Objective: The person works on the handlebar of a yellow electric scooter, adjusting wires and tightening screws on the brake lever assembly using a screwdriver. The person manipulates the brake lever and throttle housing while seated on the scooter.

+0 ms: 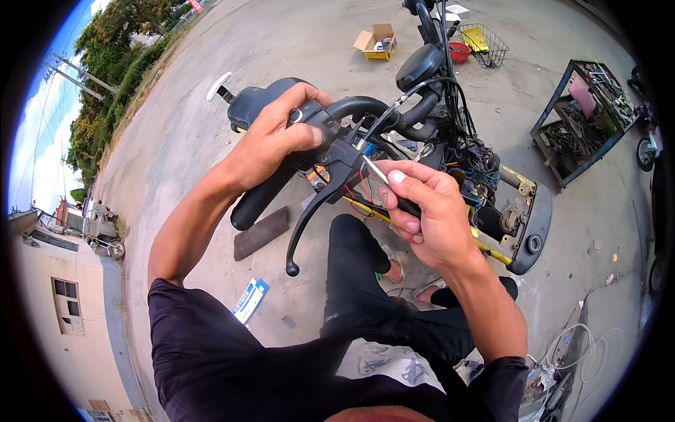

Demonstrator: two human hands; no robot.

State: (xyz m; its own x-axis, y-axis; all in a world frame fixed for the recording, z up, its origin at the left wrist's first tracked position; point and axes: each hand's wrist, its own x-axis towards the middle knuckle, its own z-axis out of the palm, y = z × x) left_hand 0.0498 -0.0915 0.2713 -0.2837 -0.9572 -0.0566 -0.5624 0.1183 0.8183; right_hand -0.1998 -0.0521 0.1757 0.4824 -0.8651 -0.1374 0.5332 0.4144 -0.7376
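Observation:
My left hand (271,144) is wrapped around the black switch housing (307,112) beside the handlebar grip (261,198), its thumb pressing on the housing. Below it, the black brake lever (304,228) sticks out toward me from its bracket (341,163). Between the fingers and thumb of my right hand (432,204) is a screwdriver (375,171) with a bright shaft and dark handle. Its tip is at the lever bracket, next to a cable (394,107) that enters there; whether it touches is too small to tell.
Bare wiring (460,169) fills the stripped yellow-framed vehicle, with a black seat (264,98) beyond my left hand. A dark board (261,233) and a blue-and-white package (249,299) lie on the ground. Farther off are a cardboard box (376,42), a wire basket (496,50) and a tool cart (583,119).

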